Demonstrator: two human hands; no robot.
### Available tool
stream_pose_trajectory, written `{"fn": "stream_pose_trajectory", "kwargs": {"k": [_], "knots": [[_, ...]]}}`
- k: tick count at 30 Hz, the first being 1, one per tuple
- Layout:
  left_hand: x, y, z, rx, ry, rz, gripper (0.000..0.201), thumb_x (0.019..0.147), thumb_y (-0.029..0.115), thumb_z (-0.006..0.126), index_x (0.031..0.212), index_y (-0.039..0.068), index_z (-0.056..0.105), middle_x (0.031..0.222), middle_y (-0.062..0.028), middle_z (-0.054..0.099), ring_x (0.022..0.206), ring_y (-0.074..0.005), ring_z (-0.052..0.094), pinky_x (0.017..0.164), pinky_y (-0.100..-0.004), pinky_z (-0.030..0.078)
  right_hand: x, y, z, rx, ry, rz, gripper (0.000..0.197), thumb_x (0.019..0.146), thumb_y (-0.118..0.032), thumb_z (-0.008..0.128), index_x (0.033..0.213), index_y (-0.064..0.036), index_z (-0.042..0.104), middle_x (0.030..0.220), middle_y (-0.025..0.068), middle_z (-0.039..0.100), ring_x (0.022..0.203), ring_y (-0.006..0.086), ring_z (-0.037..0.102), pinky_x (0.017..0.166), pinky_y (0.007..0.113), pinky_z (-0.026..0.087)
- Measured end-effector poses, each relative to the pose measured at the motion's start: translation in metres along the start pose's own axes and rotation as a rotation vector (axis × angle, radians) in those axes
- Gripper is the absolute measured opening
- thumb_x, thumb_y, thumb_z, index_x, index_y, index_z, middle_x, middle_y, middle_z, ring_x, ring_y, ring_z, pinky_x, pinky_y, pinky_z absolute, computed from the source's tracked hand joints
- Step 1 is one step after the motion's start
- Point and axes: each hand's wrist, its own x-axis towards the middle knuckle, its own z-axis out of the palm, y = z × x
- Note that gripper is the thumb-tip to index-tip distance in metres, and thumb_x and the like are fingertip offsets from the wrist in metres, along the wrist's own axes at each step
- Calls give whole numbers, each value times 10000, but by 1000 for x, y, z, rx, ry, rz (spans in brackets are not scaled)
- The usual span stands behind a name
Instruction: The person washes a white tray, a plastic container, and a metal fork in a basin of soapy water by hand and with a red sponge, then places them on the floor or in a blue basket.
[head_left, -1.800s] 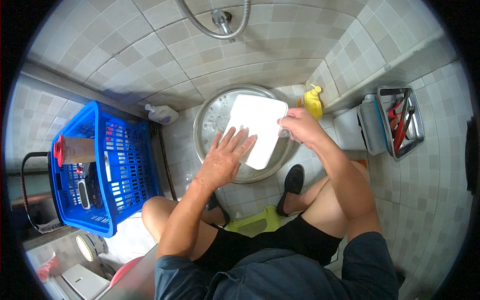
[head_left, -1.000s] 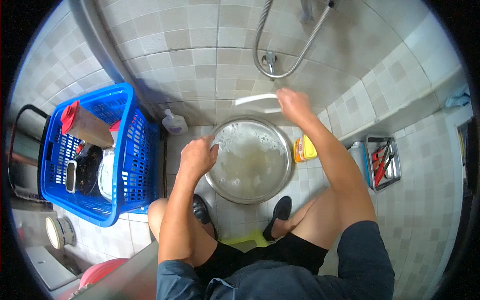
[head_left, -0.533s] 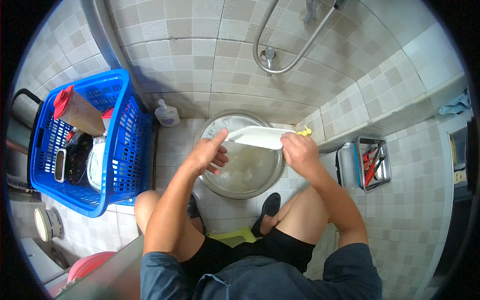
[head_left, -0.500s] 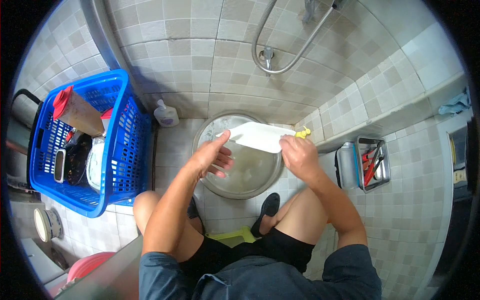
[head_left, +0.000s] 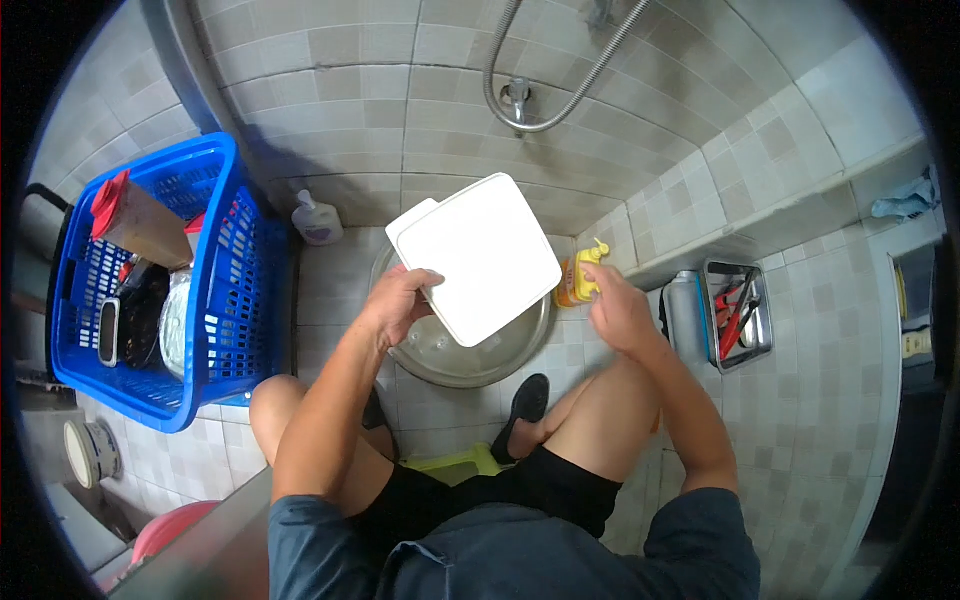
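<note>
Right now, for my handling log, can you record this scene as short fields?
left hand: gripping white panel by its left edge
right hand: overlaps yellow pump bottle in view; contact unclear
below panel: round metal basin, partly hidden, liquid inside
person's left: blue basket holding red-lidded container
person's right: metal tray holding red-handled tools

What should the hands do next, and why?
Maybe the right hand should take the white panel's free right edge: only the left hand holds it, at its left side over the basin, so a second grip might steady it.
</note>
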Motion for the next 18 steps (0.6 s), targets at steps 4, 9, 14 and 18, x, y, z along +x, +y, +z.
{"fn": "stream_pose_trajectory", "kwargs": {"k": [4,9,14,18], "knots": [[-3,7,-1,-53,-70,-23,416,847,107,631,1241,-17,577,1233,-137,612,1149,-278,594,1063,-504,437,5,18,-15,-114,72,-49,555,899,-16,530,1440,-118,463,1202,174,614,1019,400,618,845,468,518],[3,2,-9,-40,-138,-26,378,869,90,622,1228,-22,593,1205,-136,663,1081,-264,665,989,-445,519,15,5,-19,-210,136,-167,610,883,-48,617,1463,-143,455,1191,127,620,933,345,652,758,410,549],[-1,4,1,-24,-194,-10,389,848,93,627,1216,-29,603,1166,-136,658,1089,-267,636,1017,-434,482,26,-6,-17,-233,186,-275,694,803,-71,736,1443,-152,479,1189,81,622,914,291,661,737,378,555],[0,5,-5,-22,-177,0,375,827,99,632,1182,-20,624,1117,-124,664,1066,-267,630,1027,-431,462,29,-11,-10,-194,210,-280,650,806,-73,740,1408,-144,507,1141,90,634,878,297,667,738,378,553]]}}
